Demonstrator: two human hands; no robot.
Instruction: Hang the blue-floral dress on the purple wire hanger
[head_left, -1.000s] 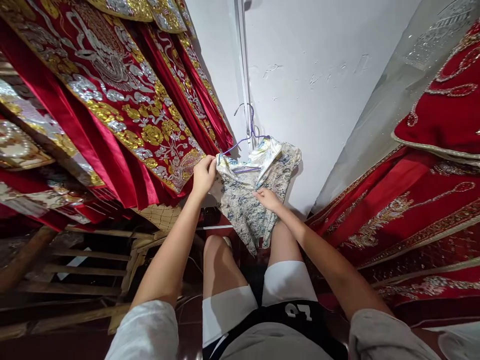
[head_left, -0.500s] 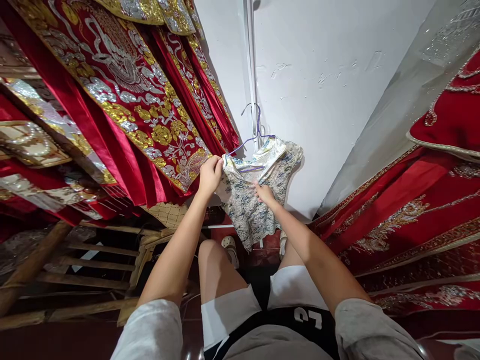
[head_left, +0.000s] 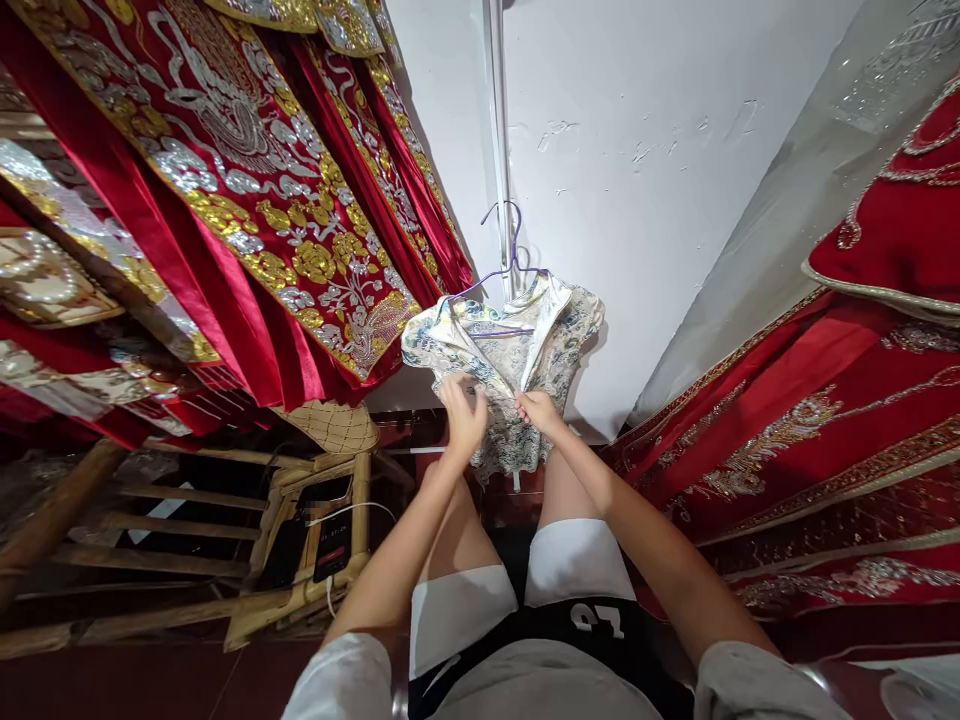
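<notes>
A short-sleeved floral blouse (head_left: 499,440) with a pale lining spreads before me on a purple wire hanger (head_left: 480,283). Its neckline gapes in a V, and the hanger's bar shows inside. At the bottom of that V, my right hand (head_left: 540,412) is closed, pinching the front edge of the cloth. My left hand (head_left: 465,412) is over the blouse's left front, fingers bent and thumb apart, with nothing visibly gripped. The hanger's hook is beside a white pole; whether it hangs on something I cannot tell.
Red embroidered garments (head_left: 315,250) hang on the left, and more red beaded ones (head_left: 787,430) on the right. A bamboo chair (head_left: 202,530) stands at lower left, with a phone (head_left: 332,548) and cable on it. A white wall (head_left: 615,130) rises behind the blouse.
My left hand has let go of the blouse's shoulder and moved down and right to its front. The left sleeve now spreads outward. My right hand still pinches the front, slightly lower.
</notes>
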